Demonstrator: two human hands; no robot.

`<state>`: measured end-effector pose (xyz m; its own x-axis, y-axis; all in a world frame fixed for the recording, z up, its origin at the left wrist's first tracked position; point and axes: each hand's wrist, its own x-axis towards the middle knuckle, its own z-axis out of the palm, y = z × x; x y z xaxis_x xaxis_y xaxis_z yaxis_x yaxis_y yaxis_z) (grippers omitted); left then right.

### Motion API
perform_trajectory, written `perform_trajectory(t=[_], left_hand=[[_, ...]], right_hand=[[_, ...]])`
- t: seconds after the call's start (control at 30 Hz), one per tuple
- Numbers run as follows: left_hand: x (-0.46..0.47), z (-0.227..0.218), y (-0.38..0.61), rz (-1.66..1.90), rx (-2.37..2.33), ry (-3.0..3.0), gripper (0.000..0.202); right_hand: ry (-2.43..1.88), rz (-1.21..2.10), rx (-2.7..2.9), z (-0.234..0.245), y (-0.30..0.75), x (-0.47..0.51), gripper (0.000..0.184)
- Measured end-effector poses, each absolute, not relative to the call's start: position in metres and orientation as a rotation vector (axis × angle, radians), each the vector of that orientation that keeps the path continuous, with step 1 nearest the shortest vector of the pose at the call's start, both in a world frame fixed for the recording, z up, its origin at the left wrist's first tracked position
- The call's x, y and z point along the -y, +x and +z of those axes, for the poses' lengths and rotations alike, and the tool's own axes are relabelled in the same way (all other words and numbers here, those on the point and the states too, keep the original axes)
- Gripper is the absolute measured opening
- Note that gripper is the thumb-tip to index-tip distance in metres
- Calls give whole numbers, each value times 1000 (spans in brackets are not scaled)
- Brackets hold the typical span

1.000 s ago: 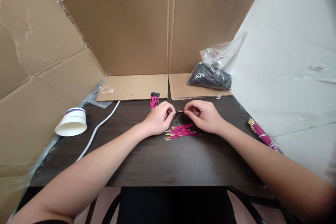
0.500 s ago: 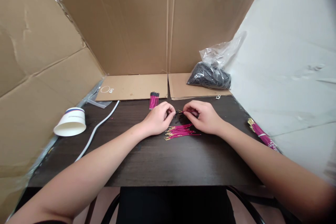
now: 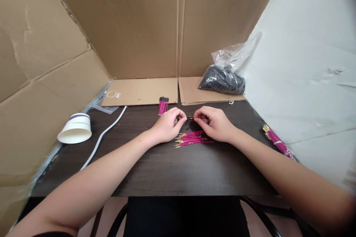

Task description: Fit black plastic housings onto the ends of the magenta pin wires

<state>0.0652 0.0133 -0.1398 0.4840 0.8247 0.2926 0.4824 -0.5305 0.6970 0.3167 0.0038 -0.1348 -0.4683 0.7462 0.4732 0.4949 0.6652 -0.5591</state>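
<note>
My left hand [image 3: 170,125] is closed in a pinch on a small black sleeve, mostly hidden by the fingertips. Facing it, my right hand [image 3: 214,123] pinches magenta wires whose gold tips [image 3: 190,117] point left toward the sleeve. Between the two hands, a few loose black sleeves [image 3: 191,127] lie on the dark table. Just below them is a spread pile of magenta wires [image 3: 191,139], gold ends to the left. Behind my left hand stands a bunch of magenta wires with black ends [image 3: 163,106].
A clear bag of black sleeves [image 3: 222,79] sits on cardboard [image 3: 139,92] at the back. To the right lies a tied wire bundle [image 3: 278,142]. A paper cup [image 3: 75,129] lies tipped at the left, near a grey cable [image 3: 102,135]. Cardboard walls surround the table [image 3: 178,177].
My hands hold nearly the same place, with only slight finger movement where the gold tips and the black sleeve meet. The other things stay put.
</note>
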Motion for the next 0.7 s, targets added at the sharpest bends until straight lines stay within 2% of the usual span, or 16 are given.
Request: perform_trajectory(t=[0.7], left_hand=[[-14, -144, 65, 876, -1064, 2218, 13]], right_hand=[[-1008, 491, 2156, -135, 313, -2, 11]])
